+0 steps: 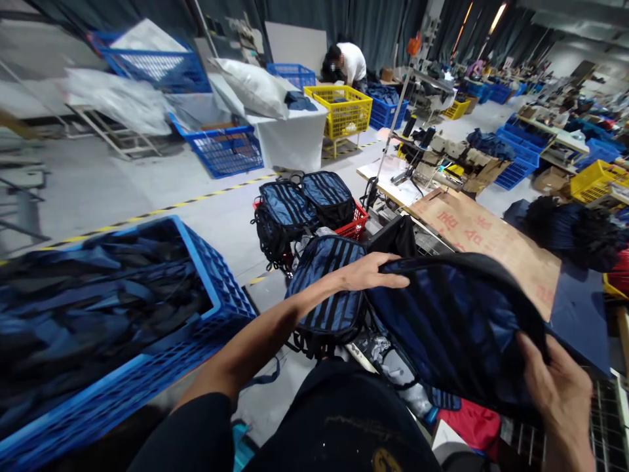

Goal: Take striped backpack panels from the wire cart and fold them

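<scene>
A dark blue backpack panel with black straps (442,321) is held up in front of me, slanting down to the right. My left hand (376,272) grips its upper left edge, with the thumb over the blue side. At its lower right edge my right hand (555,373) is closed on the black rim. Just left of the panel lies a blue backpack with black stripes (331,282). Behind that, two more blue and black backpacks (327,193) rest on a red basket (358,224).
A blue crate (211,314) of dark fabric pieces stands at left. Brown cardboard (486,236) covers a table at right, near sewing machines (442,147). A yellow basket (344,111) and a person in a white shirt (352,62) are farther back. Red fabric (469,426) lies below.
</scene>
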`<act>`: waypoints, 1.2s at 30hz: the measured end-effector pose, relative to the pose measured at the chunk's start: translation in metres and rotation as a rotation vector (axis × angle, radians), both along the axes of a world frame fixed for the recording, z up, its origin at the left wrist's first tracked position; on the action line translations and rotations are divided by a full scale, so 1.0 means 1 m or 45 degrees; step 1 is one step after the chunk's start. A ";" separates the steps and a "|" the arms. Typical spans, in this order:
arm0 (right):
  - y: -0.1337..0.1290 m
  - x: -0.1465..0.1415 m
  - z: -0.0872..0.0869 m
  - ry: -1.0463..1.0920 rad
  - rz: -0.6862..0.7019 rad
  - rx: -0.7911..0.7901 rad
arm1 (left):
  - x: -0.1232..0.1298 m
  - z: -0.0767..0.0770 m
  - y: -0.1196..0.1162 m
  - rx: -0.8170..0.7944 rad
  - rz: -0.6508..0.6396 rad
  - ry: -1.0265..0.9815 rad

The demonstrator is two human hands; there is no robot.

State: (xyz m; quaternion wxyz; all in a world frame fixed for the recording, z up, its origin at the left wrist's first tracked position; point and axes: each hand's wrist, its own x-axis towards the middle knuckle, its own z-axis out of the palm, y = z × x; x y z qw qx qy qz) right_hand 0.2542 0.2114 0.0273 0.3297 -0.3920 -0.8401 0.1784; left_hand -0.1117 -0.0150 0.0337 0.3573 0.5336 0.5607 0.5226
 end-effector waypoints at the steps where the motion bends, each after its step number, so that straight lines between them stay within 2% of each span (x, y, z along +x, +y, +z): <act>1: 0.004 -0.004 0.003 0.043 -0.069 -0.072 | -0.003 -0.004 -0.009 -0.014 -0.067 -0.221; 4: 0.016 -0.019 0.007 0.046 -0.199 -0.195 | -0.003 -0.017 -0.031 0.005 -0.022 -0.668; 7: 0.021 -0.041 0.003 0.054 -0.127 -0.321 | -0.007 -0.011 -0.046 0.083 0.136 -0.678; 8: 0.019 -0.051 0.000 0.063 -0.072 -0.364 | -0.012 -0.004 -0.050 0.107 0.199 -0.578; 10: 0.008 -0.074 -0.007 0.080 0.072 -0.430 | -0.033 0.014 -0.055 0.126 0.408 -0.201; 12: -0.010 -0.100 -0.014 0.082 0.238 -0.511 | -0.062 0.031 -0.057 0.108 0.689 0.339; 14: -0.031 -0.128 -0.021 0.080 0.375 -0.611 | -0.093 0.042 -0.057 0.076 0.915 0.850; 16: -0.051 -0.154 -0.032 0.097 0.459 -0.719 | -0.120 0.045 -0.056 0.010 1.017 1.190; 19: -0.071 -0.194 -0.065 0.190 0.498 -0.802 | -0.149 0.032 -0.053 -0.134 1.127 1.411; 21: -0.081 -0.222 -0.101 0.217 0.470 -0.779 | -0.164 0.012 -0.052 -0.261 1.231 1.457; 23: -0.092 -0.250 -0.144 0.146 0.421 -0.757 | -0.172 -0.018 -0.052 -0.394 1.317 1.472; 25: -0.104 -0.271 -0.191 0.004 0.371 -0.810 | -0.167 -0.061 -0.054 -0.503 1.320 1.476; 26: -0.110 -0.277 -0.213 -0.056 0.351 -0.851 | -0.159 -0.086 -0.056 -0.555 1.264 1.460; 28: -0.116 -0.278 -0.252 -0.163 0.310 -0.942 | -0.132 -0.141 -0.060 -0.674 1.037 1.361; 29: -0.116 -0.272 -0.268 -0.212 0.285 -0.986 | -0.114 -0.168 -0.063 -0.742 0.884 1.272; 32: -0.101 -0.233 -0.306 -0.351 0.202 -1.133 | -0.064 -0.238 -0.075 -0.848 0.696 1.186; 34: -0.084 -0.195 -0.321 -0.424 0.139 -1.244 | -0.043 -0.268 -0.083 -0.898 0.660 1.153; 36: -0.067 -0.154 -0.328 -0.444 0.052 -1.320 | -0.037 -0.289 -0.087 -0.933 0.680 1.129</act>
